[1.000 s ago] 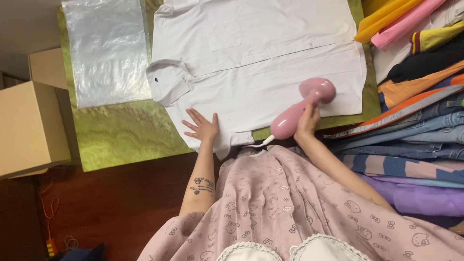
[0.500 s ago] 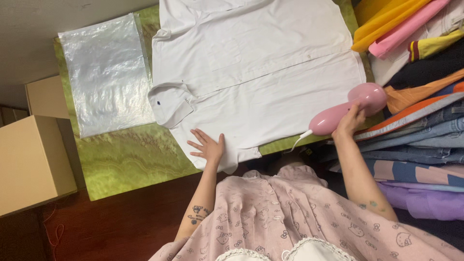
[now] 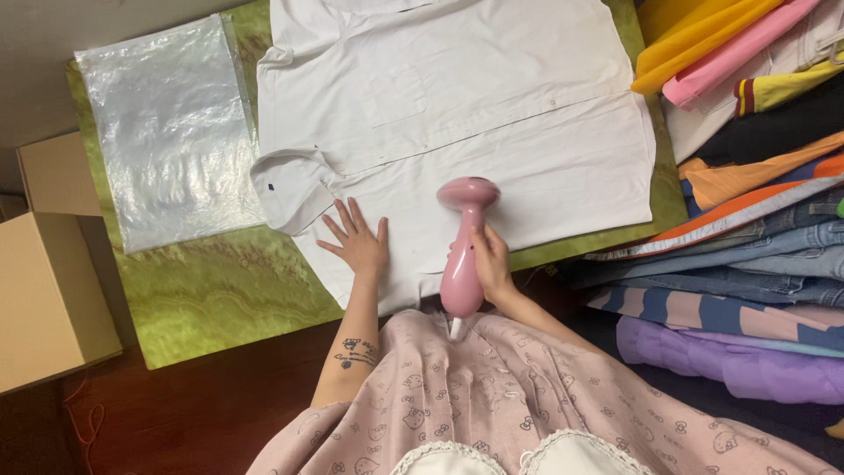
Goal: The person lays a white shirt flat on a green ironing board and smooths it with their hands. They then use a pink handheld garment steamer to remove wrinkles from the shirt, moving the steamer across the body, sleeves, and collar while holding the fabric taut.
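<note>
A: Right hand [image 3: 489, 264] wraps the pink steamer [image 3: 464, 249], head down on the white shirt [image 3: 457, 132], near hem. Left hand [image 3: 359, 239] flat, fingers spread, just left.

B: Risk: steam drifts onto those fingers, or hem bunches.

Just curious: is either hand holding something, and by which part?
The right hand holds the pink handheld steamer by its handle. The left hand lies flat on the white shirt.
</note>
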